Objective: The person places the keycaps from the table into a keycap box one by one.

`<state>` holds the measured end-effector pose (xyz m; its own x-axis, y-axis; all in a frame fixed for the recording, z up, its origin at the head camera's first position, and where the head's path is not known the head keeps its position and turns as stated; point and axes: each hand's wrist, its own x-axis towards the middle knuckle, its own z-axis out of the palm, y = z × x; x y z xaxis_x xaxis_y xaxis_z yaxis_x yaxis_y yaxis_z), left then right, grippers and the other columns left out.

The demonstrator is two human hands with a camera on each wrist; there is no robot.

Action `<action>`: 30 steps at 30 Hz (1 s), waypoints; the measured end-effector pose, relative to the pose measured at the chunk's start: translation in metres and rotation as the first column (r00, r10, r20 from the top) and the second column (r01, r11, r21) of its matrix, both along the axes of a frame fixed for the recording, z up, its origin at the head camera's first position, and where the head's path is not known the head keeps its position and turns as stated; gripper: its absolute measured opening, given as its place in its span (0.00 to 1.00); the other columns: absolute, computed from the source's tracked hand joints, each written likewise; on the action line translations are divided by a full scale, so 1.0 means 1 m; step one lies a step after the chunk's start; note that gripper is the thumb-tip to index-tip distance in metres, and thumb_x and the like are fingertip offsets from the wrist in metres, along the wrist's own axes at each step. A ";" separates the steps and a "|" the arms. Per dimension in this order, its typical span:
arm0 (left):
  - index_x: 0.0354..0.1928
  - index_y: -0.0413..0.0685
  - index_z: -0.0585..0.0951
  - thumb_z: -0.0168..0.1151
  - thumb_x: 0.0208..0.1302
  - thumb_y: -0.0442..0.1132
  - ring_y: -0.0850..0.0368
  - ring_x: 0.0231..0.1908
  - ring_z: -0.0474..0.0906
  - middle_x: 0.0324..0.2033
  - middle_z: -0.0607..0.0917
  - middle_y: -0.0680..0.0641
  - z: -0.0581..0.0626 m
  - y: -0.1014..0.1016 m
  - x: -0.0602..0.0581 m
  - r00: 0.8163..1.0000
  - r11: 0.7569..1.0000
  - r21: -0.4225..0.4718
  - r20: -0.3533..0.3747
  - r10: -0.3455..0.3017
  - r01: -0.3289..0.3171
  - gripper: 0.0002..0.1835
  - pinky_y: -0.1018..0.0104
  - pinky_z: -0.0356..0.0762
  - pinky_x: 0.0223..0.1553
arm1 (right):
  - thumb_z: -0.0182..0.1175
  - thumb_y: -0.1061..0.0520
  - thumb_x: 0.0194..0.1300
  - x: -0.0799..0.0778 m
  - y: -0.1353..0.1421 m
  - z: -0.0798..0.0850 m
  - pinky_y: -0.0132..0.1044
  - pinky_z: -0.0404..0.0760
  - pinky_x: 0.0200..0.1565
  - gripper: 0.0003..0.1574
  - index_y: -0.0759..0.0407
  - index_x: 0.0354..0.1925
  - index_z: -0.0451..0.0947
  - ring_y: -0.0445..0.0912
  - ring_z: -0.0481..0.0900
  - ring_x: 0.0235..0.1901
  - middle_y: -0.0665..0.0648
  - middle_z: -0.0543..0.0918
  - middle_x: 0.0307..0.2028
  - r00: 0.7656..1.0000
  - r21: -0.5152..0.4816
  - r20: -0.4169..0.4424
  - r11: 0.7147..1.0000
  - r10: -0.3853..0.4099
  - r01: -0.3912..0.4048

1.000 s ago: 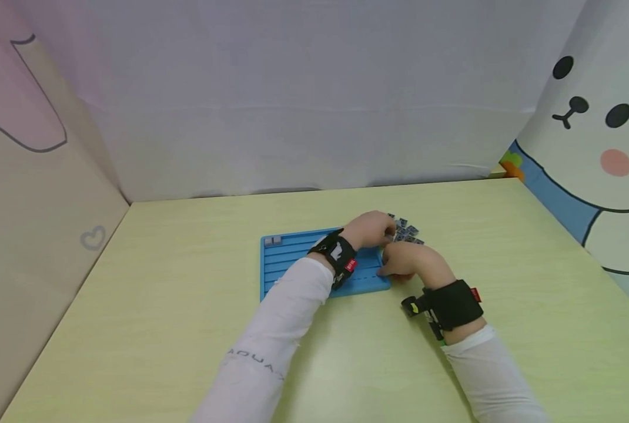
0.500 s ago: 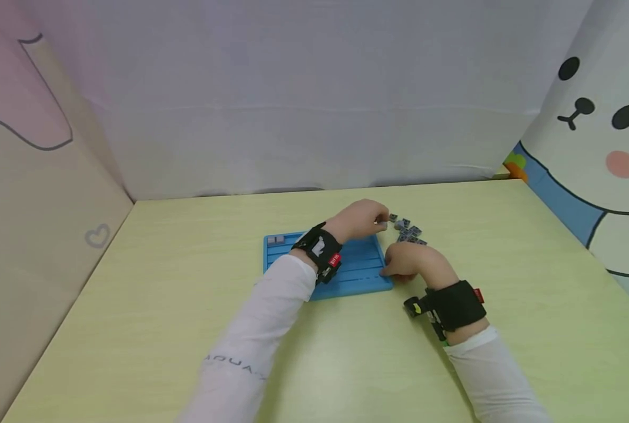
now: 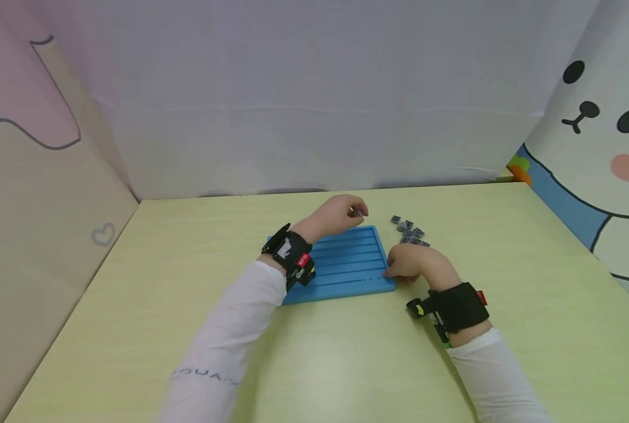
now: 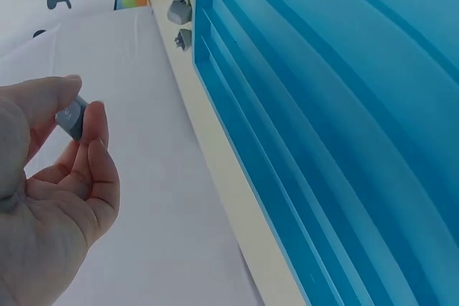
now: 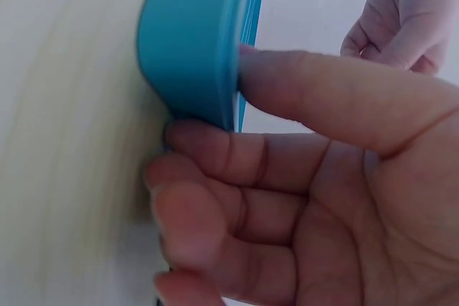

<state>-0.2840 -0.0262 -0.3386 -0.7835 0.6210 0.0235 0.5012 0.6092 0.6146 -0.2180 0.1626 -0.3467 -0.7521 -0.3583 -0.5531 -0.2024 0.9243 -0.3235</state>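
Note:
My left hand (image 3: 337, 215) is over the far edge of the blue ridged tray (image 3: 346, 288). Its thumb and fingertips pinch a small grey keycap (image 4: 72, 118), with a pale mark showing on top in the left wrist view. At the tray's near right corner, my right hand (image 3: 416, 262) grips the rim. In the right wrist view the thumb (image 5: 301, 87) lies on the upper edge and the curled fingers (image 5: 215, 152) sit against the side and below. The tray's far left part is hidden behind my left wrist.
Several loose grey keycaps (image 3: 412, 234) lie in a small heap on the pale yellow table (image 3: 346, 358), just right of the tray's far corner. A white cloth wall (image 3: 314, 106) stands behind the table's far edge.
My left hand has lifted away from the heap with a keycap and moved left over the tray. The two keycaps at the tray's far left are now hidden. My right hand has stayed put.

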 end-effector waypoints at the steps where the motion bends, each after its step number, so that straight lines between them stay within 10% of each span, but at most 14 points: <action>1: 0.50 0.42 0.80 0.54 0.68 0.36 0.56 0.42 0.76 0.45 0.81 0.47 -0.001 -0.003 0.000 1.000 1.000 0.003 0.002 0.010 -0.010 0.12 0.66 0.73 0.43 | 0.57 0.53 0.66 0.000 0.000 0.000 0.32 0.63 0.23 0.19 0.59 0.19 0.73 0.41 0.62 0.15 0.50 0.66 0.14 1.000 0.001 0.000 1.000 -0.003 0.003; 21: 0.51 0.41 0.78 0.57 0.66 0.36 0.54 0.50 0.78 0.47 0.81 0.46 0.004 -0.038 0.021 0.999 0.994 -0.109 -0.049 0.014 -0.019 0.13 0.64 0.74 0.51 | 0.57 0.54 0.66 0.000 0.001 -0.001 0.32 0.63 0.24 0.17 0.60 0.22 0.75 0.41 0.63 0.16 0.51 0.67 0.14 1.000 -0.007 0.005 1.000 -0.023 0.023; 30: 0.53 0.40 0.80 0.57 0.67 0.37 0.52 0.47 0.76 0.46 0.81 0.44 0.001 -0.061 0.020 0.985 0.971 -0.207 -0.150 0.088 -0.118 0.15 0.60 0.73 0.52 | 0.56 0.55 0.66 -0.001 0.002 -0.002 0.31 0.63 0.24 0.18 0.59 0.20 0.73 0.41 0.62 0.16 0.50 0.66 0.14 1.000 -0.014 -0.001 1.000 -0.013 0.013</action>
<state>-0.2641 -0.0876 -0.3372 -0.8418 0.5396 0.0118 0.5002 0.7717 0.3929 -0.2192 0.1647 -0.3490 -0.7572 -0.3561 -0.5476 -0.1905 0.9223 -0.3364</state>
